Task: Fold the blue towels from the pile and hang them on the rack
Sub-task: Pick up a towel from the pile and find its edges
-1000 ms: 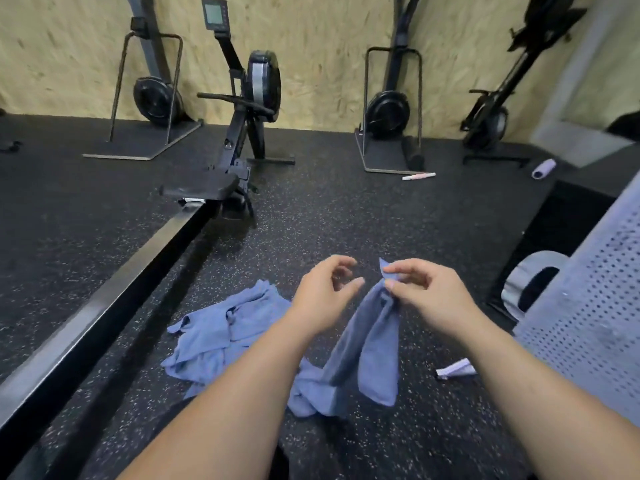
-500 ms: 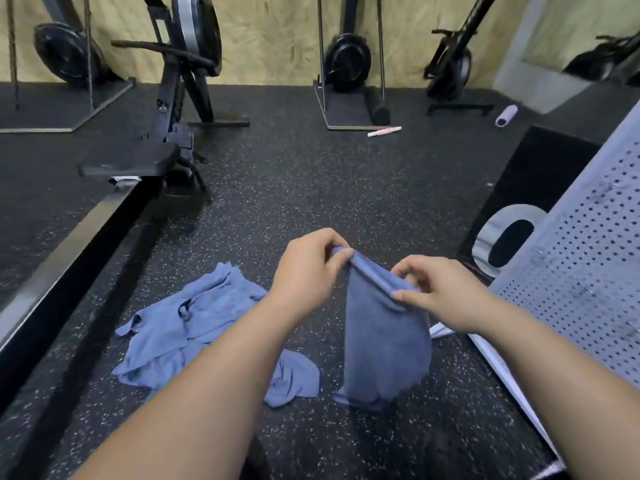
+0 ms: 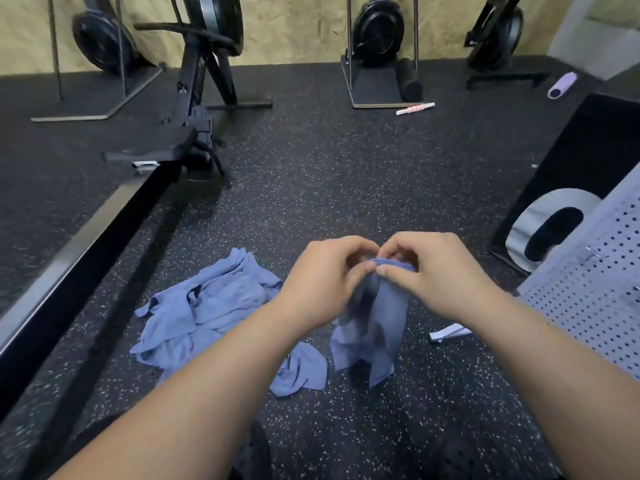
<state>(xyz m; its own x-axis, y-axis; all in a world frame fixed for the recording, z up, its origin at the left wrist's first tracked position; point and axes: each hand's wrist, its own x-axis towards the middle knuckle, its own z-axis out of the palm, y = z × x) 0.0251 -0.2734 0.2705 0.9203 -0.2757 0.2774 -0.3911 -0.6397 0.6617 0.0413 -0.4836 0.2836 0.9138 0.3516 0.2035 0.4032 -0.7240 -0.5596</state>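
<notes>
Pinching the blue towel at its bunched top edge with left hand and right hand, fingers curled, close together. Hanging limp over the floor, just right of the pile. Likely light, soft, floppy; best held by the corners.

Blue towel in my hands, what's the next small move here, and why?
Probably hold the top with the right hand and run the left hand down the blue towel to lift its lower end into a half fold. Both hands pinch its top edge side by side, and it hangs as a narrow strip with uneven bottom corners.
</notes>
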